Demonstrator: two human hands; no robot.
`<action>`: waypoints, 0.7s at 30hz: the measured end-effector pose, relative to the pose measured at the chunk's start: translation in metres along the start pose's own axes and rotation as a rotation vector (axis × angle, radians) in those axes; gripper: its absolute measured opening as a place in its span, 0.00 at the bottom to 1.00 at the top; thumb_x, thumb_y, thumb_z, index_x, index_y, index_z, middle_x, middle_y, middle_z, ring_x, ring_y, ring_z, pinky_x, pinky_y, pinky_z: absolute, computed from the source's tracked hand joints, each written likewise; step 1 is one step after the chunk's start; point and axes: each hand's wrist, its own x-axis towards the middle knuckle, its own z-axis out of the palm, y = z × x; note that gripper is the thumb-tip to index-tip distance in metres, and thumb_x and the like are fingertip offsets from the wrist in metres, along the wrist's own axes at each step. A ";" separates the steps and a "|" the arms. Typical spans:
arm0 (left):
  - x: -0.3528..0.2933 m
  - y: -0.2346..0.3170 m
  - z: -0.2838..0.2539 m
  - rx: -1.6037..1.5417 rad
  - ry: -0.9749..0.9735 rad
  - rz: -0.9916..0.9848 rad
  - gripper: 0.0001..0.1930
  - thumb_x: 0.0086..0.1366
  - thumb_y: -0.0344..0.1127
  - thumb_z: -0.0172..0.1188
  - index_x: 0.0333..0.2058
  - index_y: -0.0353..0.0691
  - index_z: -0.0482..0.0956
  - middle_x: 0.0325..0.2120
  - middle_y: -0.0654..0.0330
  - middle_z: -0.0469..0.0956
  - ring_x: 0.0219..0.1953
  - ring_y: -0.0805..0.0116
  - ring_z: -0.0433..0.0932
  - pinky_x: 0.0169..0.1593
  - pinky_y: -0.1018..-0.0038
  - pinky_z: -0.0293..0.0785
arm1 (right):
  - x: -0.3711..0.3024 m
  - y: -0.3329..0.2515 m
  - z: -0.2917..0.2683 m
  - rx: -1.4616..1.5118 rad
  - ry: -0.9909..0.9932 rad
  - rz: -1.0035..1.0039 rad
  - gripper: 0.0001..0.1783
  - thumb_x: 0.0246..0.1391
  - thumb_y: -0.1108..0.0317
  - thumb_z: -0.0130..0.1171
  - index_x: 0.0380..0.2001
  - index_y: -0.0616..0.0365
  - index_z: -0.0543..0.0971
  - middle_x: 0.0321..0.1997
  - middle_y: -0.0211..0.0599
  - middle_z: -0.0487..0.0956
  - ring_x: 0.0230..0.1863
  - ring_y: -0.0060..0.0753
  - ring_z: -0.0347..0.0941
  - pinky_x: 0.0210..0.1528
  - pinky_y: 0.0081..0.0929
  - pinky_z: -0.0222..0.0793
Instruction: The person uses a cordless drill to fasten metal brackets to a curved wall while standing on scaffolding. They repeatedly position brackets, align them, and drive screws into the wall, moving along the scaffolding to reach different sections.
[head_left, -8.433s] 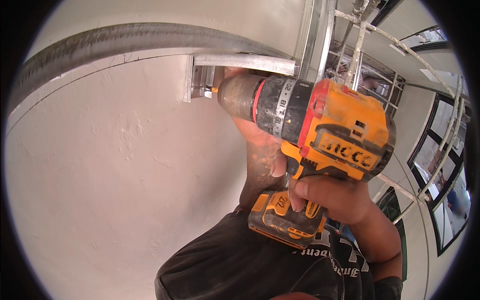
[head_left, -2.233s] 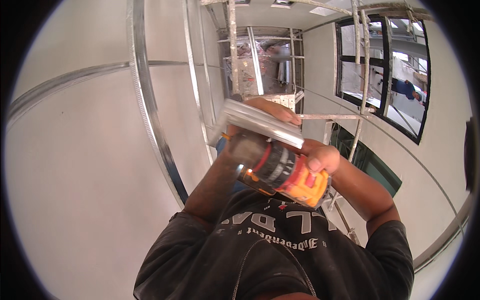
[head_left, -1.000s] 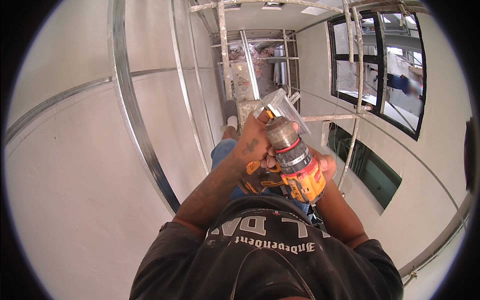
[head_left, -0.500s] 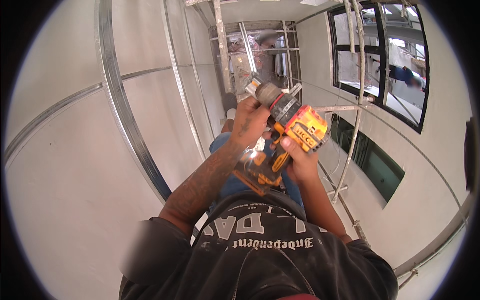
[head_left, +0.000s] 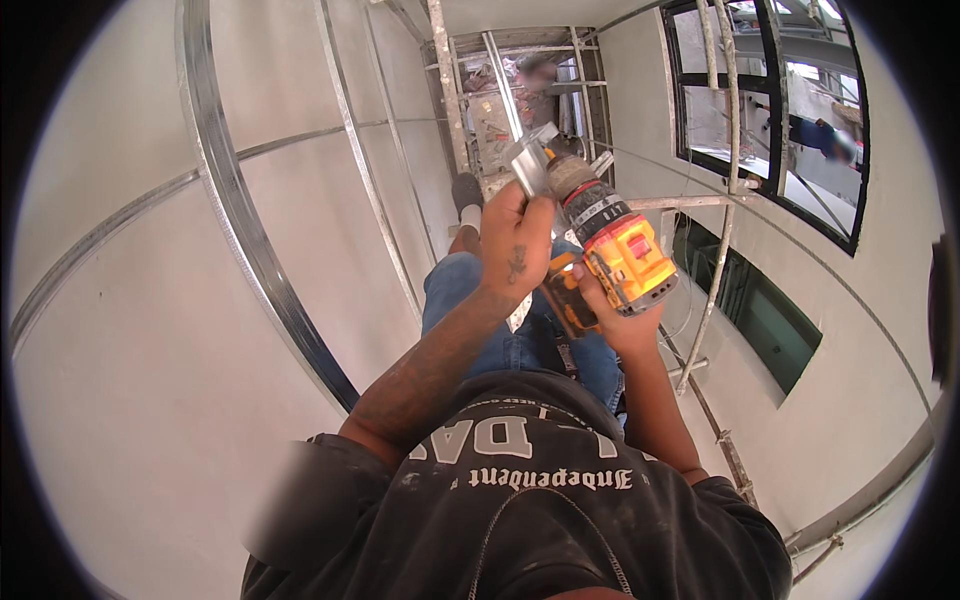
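Observation:
A yellow-and-black cordless drill (head_left: 632, 262) is in my right hand (head_left: 628, 318), whose fingers close round its handle below the body. Its chuck points up and to the left, the front end against or just behind a short piece of shiny metal channel (head_left: 532, 168). My left hand (head_left: 518, 242) is closed on the lower end of that metal piece, beside the chuck. The battery (head_left: 572, 295) shows between my two hands. Whether the drill's tip touches the metal, I cannot tell.
Metal studs (head_left: 215, 150) run along the pale wall on the left. Scaffold poles (head_left: 728, 230) stand on the right, near a black-framed window (head_left: 775, 100) and a lower opening (head_left: 750, 310). Another person (head_left: 540, 75) is far ahead below; one more (head_left: 820, 138) shows through the window.
Both hands and the drill have moved a little right. The drill has turned, so its battery sits farther from my body. More of the metal piece shows above my left hand.

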 end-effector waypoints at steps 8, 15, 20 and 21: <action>0.009 0.016 -0.007 -0.157 -0.074 -0.136 0.08 0.64 0.31 0.59 0.35 0.31 0.80 0.24 0.63 0.78 0.20 0.79 0.72 0.22 0.77 0.65 | -0.004 0.017 -0.028 -0.220 0.029 -0.085 0.27 0.47 0.70 0.77 0.48 0.66 0.76 0.43 0.36 0.83 0.43 0.26 0.80 0.50 0.26 0.75; 0.008 0.030 -0.017 -0.163 -0.140 -0.167 0.10 0.64 0.30 0.57 0.40 0.30 0.78 0.25 0.62 0.78 0.20 0.78 0.71 0.22 0.78 0.64 | 0.006 0.014 -0.039 -0.272 -0.062 -0.338 0.37 0.41 0.70 0.78 0.55 0.70 0.74 0.49 0.42 0.83 0.47 0.30 0.81 0.54 0.30 0.76; 0.004 0.025 -0.021 -0.073 -0.220 -0.162 0.11 0.64 0.30 0.55 0.42 0.32 0.79 0.26 0.65 0.78 0.22 0.81 0.72 0.23 0.78 0.67 | 0.013 0.009 -0.042 -0.322 -0.105 -0.428 0.43 0.40 0.70 0.79 0.60 0.72 0.72 0.55 0.49 0.81 0.55 0.36 0.80 0.60 0.32 0.73; 0.002 0.026 -0.021 -0.075 -0.245 -0.168 0.11 0.64 0.30 0.55 0.43 0.33 0.79 0.26 0.66 0.78 0.23 0.81 0.72 0.24 0.77 0.67 | 0.017 0.006 -0.040 -0.323 -0.102 -0.457 0.43 0.40 0.70 0.79 0.61 0.72 0.72 0.56 0.50 0.81 0.56 0.37 0.80 0.61 0.33 0.73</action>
